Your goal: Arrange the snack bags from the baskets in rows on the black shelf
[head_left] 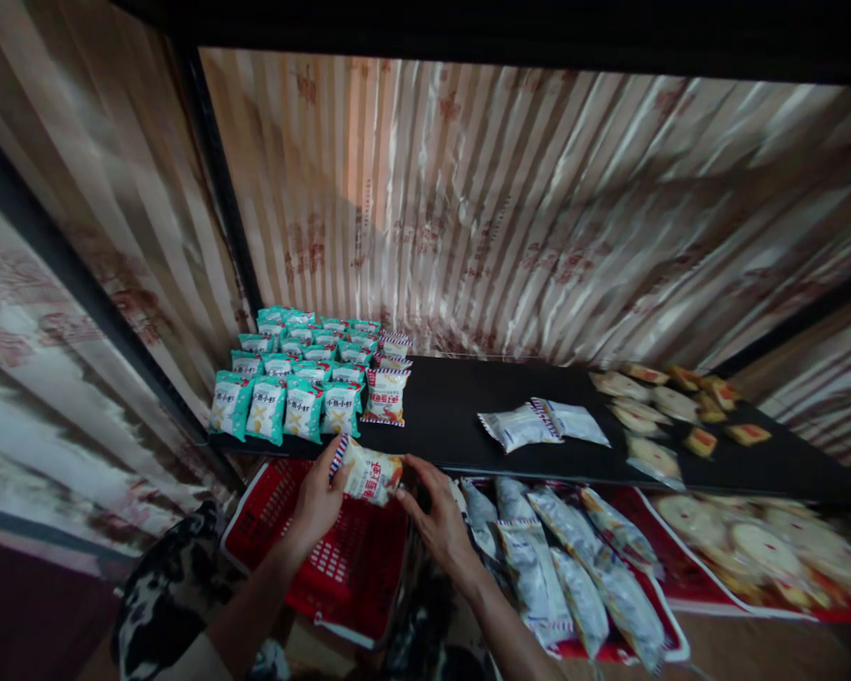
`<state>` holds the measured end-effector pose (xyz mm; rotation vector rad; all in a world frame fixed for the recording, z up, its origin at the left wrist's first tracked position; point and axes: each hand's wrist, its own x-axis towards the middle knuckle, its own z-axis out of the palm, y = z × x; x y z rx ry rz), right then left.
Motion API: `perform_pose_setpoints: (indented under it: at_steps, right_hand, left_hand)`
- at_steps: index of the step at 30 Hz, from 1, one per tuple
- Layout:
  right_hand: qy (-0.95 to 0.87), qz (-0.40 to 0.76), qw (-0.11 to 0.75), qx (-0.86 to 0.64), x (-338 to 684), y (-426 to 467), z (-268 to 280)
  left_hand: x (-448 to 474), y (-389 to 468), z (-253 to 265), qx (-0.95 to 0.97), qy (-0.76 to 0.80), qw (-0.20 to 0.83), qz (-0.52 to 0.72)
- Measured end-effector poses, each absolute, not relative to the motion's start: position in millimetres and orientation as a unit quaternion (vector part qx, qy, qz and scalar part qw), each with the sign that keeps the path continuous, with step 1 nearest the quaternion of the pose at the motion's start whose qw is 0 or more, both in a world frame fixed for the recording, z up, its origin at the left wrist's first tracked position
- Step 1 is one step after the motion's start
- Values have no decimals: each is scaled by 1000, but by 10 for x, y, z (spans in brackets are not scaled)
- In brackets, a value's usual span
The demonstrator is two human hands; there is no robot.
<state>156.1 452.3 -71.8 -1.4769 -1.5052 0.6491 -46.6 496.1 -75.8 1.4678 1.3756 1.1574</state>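
In the head view, a red basket [355, 605] with a pale rim stands below the shelf edge, its slotted wall and inside showing beneath the person's forearms. Over it, between the two hands, is a cream packet [370, 475] with red lettering and a striped end. The left hand [322, 492] is closed on the striped end; the right hand [436, 511] is half open and curved, thumb and forefinger parted at the other end, and I cannot tell whether it grips or only touches. To the right, a second red basket [668, 615] is heaped with long silvery packets [531, 567]. Beyond it a third red basket [787, 617] holds pale round items [766, 549] in clear wrapping.

The black shelf [440, 407] runs across above the baskets. At its left end, teal-and-white packets [302, 407] stand in close rows, with a shorter row of striped packets [385, 395] beside them. Two whitish packets [521, 426] lie touching farther right, then wrapped round pieces [652, 454] and small yellow-brown pieces [701, 441] at the right. Dark posts [219, 180] frame the space, and pleated beige sheeting [425, 218] with reddish print hangs behind and to the sides. The light is dim
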Motion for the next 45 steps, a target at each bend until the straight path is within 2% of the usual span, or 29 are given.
perform_pose_setpoints:
  at_steps: [5,10,14,17,21,24,30,35,45]
  right_hand:
    - [-665,213,392,-599,1670,4580,-631]
    - [-659,301,365,-585,1714,4637,-589]
    - [-642,369,353,-572,1730,4635,-563]
    - [-616,370,383,-580,1755,4667,-608]
    - [-529,359,466,-611,1795,4851,-742]
    - [-484,333,518,-621,1803,5073,-834]
    - [-473,267,551,-634,1679,5465,-1020]
    - [-474,244,556,-638,1531,5617,-1172]
    - [-502,279,534,-621,1499,5674,-1188]
  left_hand:
    - [-396,5003,-578,663,506,389,391]
    - [-289,5051,-465,710,468,392,350]
    - [-186,5114,-379,766,454,356,286]
    - [-95,5153,-311,794,452,286,288]
    - [31,5135,-323,755,490,163,404]
    - [107,5065,-496,729,514,127,434]
    - [146,5009,-952,736,535,151,386]
    - [87,5093,-1076,720,567,170,362]
    - [60,5218,-1191,729,552,184,359]
